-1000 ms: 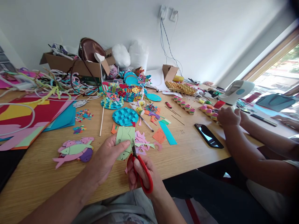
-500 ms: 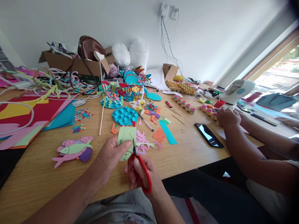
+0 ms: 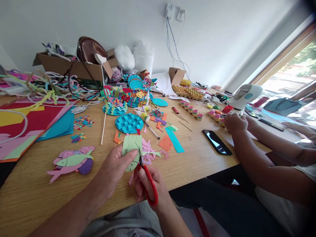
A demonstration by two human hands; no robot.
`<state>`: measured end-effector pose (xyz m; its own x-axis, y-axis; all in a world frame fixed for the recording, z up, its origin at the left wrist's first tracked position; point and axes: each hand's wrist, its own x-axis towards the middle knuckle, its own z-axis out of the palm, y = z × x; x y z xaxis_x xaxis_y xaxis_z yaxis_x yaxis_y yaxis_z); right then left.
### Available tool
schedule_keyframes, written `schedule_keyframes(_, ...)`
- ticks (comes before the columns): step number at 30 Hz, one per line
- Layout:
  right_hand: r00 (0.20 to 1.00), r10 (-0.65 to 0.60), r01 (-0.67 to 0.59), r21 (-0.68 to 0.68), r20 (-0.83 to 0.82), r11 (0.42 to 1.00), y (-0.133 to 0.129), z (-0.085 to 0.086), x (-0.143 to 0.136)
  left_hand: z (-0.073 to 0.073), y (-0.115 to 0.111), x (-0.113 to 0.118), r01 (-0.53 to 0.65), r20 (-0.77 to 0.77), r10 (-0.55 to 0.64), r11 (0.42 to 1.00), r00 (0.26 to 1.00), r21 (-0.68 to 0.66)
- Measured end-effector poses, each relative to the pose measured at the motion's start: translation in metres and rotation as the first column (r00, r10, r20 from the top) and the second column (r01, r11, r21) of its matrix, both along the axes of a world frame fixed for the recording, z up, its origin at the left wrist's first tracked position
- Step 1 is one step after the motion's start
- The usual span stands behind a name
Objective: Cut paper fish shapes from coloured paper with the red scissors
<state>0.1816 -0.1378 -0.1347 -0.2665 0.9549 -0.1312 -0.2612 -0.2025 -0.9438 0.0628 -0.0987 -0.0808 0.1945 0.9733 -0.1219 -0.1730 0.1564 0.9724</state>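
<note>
Between thumb and fingers, my left hand (image 3: 118,164) pinches a pale green piece of paper (image 3: 132,142) with a fish outline drawn on it. My right hand (image 3: 150,184) grips red-handled scissors (image 3: 152,189), whose dark blades meet the paper's right edge beside my left thumb. Pink paper scraps (image 3: 147,148) lie on the table just behind the paper. To the left of my left hand rests a pile of cut paper fish (image 3: 74,161) in pink, green and purple. A blue textured disc (image 3: 129,123) lies beyond the green paper.
A black phone (image 3: 217,142) lies to the right, near another person's hands (image 3: 235,123). Coloured paper sheets (image 3: 27,121) cover the left side. Glue bottles (image 3: 143,114), a pen (image 3: 151,130) and a blue strip (image 3: 174,140) lie mid-table. A cardboard box (image 3: 69,67) stands at the back.
My view has shifted slightly, so the table's things appear a little further left. The scissors and green paper stay in my hands, nearly unmoved relative to each other.
</note>
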Motion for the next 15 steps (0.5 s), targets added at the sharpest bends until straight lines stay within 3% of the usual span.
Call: schedule_keyframes(15,1.0,0.007,-0.007,-0.032,0.005,0.999,-0.0001,-0.0048,-0.002,-0.0002,-0.002,-0.0026,0.004,0.015,-0.004,1.0,1.0,-0.005)
